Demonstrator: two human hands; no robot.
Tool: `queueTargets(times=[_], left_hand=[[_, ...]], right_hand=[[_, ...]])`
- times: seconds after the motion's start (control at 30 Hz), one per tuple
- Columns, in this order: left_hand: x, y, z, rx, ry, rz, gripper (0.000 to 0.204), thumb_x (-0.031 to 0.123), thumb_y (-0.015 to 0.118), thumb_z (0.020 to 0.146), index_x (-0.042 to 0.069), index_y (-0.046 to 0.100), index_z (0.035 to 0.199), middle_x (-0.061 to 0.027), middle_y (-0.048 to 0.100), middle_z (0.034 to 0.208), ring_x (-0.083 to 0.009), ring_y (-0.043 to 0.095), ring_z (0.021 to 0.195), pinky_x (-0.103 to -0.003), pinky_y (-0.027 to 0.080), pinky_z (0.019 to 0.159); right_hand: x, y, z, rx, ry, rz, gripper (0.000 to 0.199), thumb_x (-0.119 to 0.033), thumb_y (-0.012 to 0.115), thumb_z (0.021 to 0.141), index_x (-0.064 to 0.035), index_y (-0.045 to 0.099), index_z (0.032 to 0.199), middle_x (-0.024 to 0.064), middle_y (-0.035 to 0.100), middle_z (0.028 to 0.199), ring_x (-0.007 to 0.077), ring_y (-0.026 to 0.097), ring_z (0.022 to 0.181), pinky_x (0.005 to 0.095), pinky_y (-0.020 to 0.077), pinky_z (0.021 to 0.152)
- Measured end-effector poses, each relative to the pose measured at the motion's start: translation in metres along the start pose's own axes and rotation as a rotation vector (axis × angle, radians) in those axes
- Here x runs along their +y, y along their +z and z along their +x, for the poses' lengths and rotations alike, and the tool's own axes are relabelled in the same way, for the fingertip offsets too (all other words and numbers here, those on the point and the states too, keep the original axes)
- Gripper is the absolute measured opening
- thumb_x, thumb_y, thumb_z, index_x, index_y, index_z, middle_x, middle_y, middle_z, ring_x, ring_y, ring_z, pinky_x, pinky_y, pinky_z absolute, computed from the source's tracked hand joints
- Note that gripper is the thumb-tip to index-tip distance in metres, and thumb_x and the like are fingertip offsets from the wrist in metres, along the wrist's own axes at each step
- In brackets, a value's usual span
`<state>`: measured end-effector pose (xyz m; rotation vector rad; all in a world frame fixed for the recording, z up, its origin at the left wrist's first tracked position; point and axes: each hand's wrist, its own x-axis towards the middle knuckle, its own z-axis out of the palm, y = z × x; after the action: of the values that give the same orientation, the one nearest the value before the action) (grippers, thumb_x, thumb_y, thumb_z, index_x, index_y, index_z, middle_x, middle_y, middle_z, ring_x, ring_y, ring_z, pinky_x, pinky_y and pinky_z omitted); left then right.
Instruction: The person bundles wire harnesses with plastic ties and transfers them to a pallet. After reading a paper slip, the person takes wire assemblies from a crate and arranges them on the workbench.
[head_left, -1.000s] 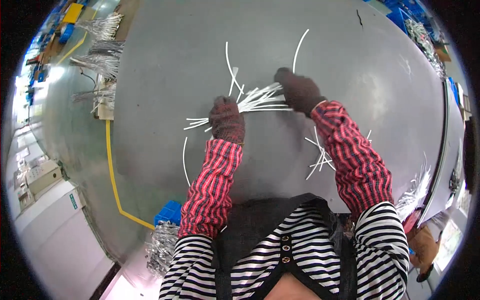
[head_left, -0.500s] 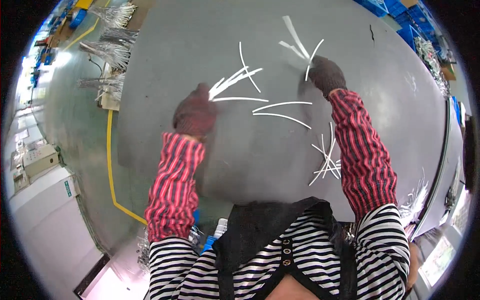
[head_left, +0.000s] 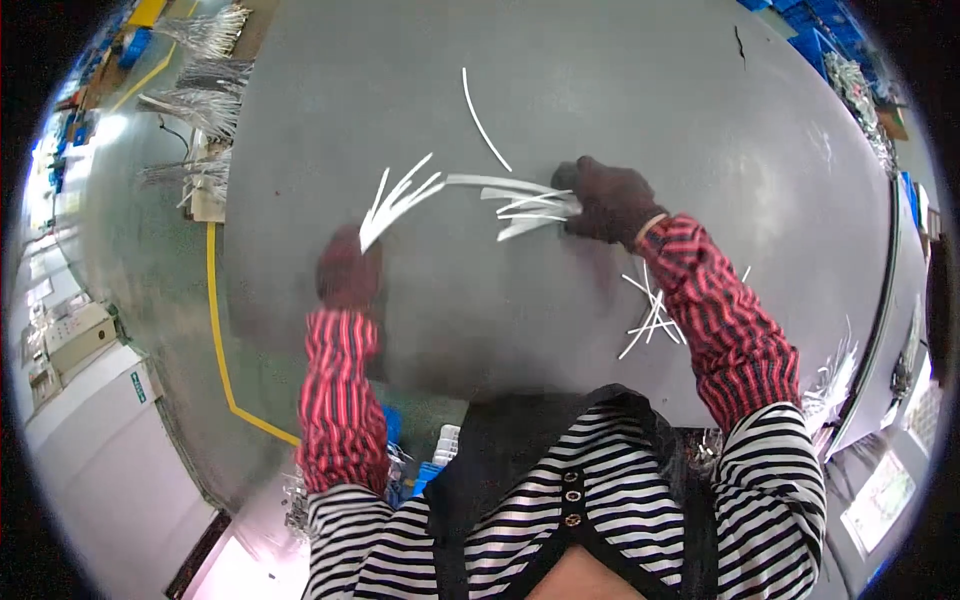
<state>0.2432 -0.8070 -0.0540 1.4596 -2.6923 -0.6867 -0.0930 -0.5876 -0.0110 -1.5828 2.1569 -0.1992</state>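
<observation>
My left hand [head_left: 350, 268], in a dark knitted glove, is closed on a fanned bunch of thin white strips [head_left: 398, 203] above the left part of the grey table [head_left: 470, 310]. My gloved right hand [head_left: 608, 200] grips another bunch of white strips [head_left: 532, 212], whose free ends point left. One longer strip stretches from that bunch toward the left one. Alone on the far side lies a slightly curved white strip [head_left: 484, 120]. Several more strips lie crossed in a loose pile [head_left: 654, 322] beside my right forearm. The left hand is slightly blurred.
Bundles of thin wire-like strands [head_left: 205, 105] stand beyond the table's left edge. Blue crates [head_left: 815, 45] and a heap of pale parts [head_left: 852, 90] sit at the far right. A yellow line [head_left: 214, 310] runs along the floor at left. More white strands [head_left: 830, 390] lie at the near right.
My left hand has drawn back toward me and left with its bunch. The right hand has come nearer and leftward, and the loose strips mid-table no longer lie separately.
</observation>
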Motion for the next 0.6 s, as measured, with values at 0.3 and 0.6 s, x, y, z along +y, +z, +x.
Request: queueTargets(times=[0.3, 0.6], left_hand=[[0.141, 0.044, 0.125, -0.208, 0.523, 0.224, 0.031, 0.031, 0.055, 0.092, 0.01, 0.065, 0.113, -0.0189, 0.066, 0.114, -0.037, 0.062, 0.109, -0.046, 0.051, 0.092], [0.166, 0.052, 0.06, -0.097, 0.892, 0.26, 0.025, 0.024, 0.056, 0.091, 0.004, 0.068, 0.1, -0.0184, 0.065, 0.104, -0.0385, 0.063, 0.092, -0.045, 0.054, 0.081]], right_hand=[[-0.021, 0.041, -0.042, -0.025, 0.009, -0.252, 0.015, -0.017, 0.061, 0.083, -0.004, 0.069, 0.085, 0.0168, 0.07, 0.086, 0.0359, 0.071, 0.082, 0.0459, 0.0587, 0.07], [0.078, 0.011, -0.279, 0.058, 0.948, 0.055, 0.023, -0.022, 0.062, 0.081, -0.0092, 0.069, 0.099, 0.015, 0.068, 0.096, 0.0348, 0.066, 0.089, 0.0435, 0.053, 0.078]])
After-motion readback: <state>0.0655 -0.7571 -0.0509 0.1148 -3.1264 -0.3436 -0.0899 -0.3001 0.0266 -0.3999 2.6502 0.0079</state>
